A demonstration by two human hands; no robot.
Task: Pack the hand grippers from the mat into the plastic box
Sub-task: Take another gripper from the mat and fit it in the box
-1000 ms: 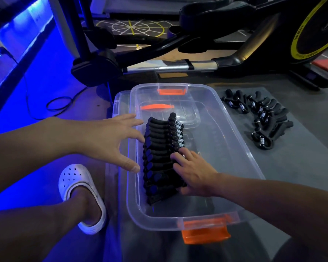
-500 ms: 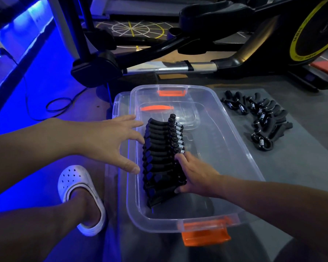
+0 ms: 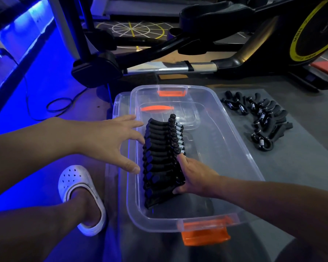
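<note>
Grippers (image 3: 159,159) stand rowed in the box (image 3: 216,176), between the hands. The right hand (image 3: 195,176) has slid off the row's top to its side, fingers straight, pressing. The left hand (image 3: 110,140) hovers spread, perhaps touching the rim. With the row squared, a pile (image 3: 261,120) waits beyond the right hand.

We saw a clear, glossy plastic box (image 3: 216,163), hand grippers (image 3: 159,157) with matt black handles and shiny metal springs, a matt grey mat (image 3: 301,176).
</note>
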